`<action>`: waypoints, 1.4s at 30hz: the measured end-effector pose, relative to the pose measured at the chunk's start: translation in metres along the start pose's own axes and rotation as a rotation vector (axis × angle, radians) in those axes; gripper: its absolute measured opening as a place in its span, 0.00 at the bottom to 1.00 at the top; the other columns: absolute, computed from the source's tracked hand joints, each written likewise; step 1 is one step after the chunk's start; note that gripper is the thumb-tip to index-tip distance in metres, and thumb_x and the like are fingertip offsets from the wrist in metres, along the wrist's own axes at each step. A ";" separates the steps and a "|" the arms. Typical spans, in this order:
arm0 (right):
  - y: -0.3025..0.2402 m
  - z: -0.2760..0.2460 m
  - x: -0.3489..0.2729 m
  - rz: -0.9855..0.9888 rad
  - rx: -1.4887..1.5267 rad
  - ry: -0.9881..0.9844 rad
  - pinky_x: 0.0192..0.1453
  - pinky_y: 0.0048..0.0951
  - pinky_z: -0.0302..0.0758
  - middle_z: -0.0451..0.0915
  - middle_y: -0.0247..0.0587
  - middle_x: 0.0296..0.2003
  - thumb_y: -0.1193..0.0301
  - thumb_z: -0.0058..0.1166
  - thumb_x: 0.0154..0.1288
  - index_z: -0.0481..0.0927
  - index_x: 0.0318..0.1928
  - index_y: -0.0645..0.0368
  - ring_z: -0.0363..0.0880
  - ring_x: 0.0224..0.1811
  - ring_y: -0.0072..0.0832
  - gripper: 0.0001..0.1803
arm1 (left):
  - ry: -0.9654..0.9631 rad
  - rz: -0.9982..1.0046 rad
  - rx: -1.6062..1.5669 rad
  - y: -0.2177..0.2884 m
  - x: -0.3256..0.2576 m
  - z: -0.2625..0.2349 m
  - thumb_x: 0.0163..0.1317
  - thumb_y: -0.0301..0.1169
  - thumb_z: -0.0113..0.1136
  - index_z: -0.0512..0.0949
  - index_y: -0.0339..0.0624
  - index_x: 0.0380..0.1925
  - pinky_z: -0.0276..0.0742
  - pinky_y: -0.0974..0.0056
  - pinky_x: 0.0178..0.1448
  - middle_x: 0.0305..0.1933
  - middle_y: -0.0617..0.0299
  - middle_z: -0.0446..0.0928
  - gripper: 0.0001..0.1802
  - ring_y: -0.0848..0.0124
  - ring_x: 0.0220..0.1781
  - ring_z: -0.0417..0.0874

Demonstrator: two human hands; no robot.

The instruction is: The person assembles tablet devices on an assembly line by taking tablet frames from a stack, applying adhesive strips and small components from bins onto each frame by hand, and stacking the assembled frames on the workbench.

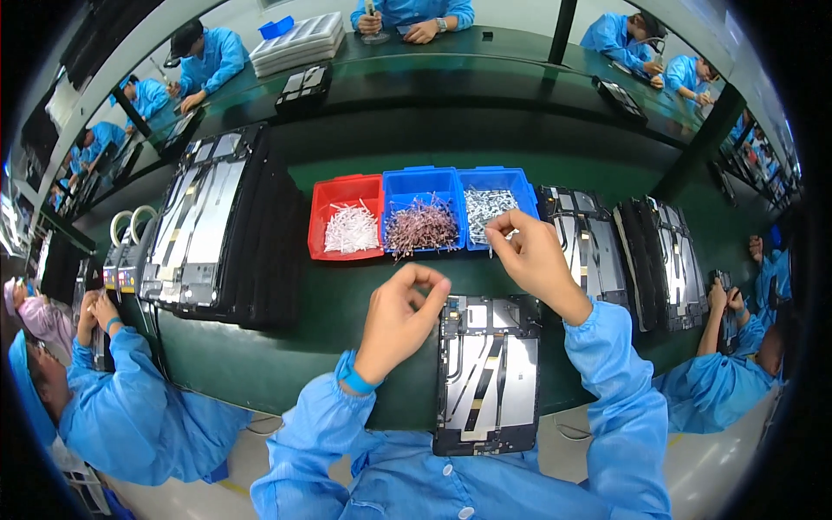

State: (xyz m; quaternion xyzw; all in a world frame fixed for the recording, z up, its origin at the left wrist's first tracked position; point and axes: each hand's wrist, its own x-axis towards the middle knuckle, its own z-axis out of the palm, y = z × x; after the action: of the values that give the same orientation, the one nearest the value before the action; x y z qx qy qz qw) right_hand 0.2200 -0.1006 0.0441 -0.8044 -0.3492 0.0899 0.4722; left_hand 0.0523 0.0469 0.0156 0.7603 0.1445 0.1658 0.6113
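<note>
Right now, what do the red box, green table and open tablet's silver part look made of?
The red box seems glossy plastic: bright, even colour and moulded rim. The green table has a smooth, faintly shiny top, perhaps rubber matting. The tablet's silver part looks like metal or foil: grey, reflective.

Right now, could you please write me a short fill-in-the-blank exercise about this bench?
The leftmost bin, holding white pieces, is coloured ____.
The hand nearest the rightmost bin is the person's ____ one.
The blue wristband is on the person's ____ wrist.
Bins in the row number ____.
Missing words: red; right; left; three.
</note>
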 end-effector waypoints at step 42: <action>-0.004 -0.012 -0.014 -0.134 0.389 -0.249 0.30 0.18 0.71 0.84 0.34 0.33 0.71 0.61 0.67 0.85 0.41 0.64 0.75 0.29 0.15 0.08 | -0.018 0.305 0.290 0.032 0.032 0.008 0.60 0.25 0.65 0.82 0.33 0.34 0.70 0.69 0.24 0.26 0.57 0.82 0.06 0.78 0.19 0.77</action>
State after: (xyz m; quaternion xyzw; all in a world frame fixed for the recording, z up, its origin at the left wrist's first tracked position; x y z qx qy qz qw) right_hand 0.2136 -0.1165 0.0515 -0.6561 -0.4334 0.2223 0.5765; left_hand 0.0854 0.0465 0.0478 0.8547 0.0446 0.2271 0.4646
